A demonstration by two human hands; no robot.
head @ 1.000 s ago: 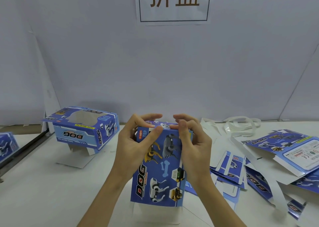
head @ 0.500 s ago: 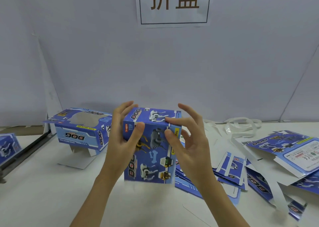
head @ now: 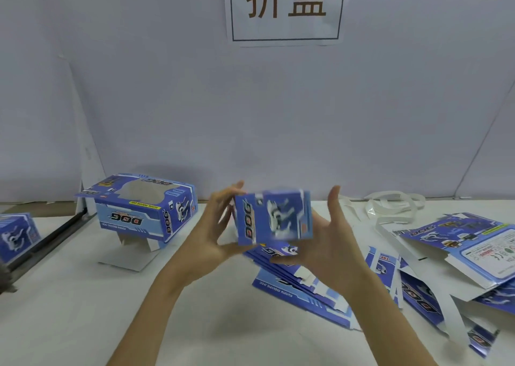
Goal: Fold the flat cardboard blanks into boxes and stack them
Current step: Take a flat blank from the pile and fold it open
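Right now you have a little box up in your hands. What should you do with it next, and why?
Probably carry the folded box left and set it by the windowed box standing there. It looks closed up and is lifted off the table between the left hand and right hand, so folding seems done and stacking comes next.

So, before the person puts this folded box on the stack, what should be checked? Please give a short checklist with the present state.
1. Box in hand held on both sides: ok; left hand and right hand flank it, though the picture is blurred.
2. Box lifted off the table: ok.
3. All flaps closed: cannot tell, only one face shows.
4. A place to stack: ok; a folded box stands at the left.
5. That box sits flat: not ok; it rests tilted on an open white flap.
6. Flat blanks remain for later: ok.
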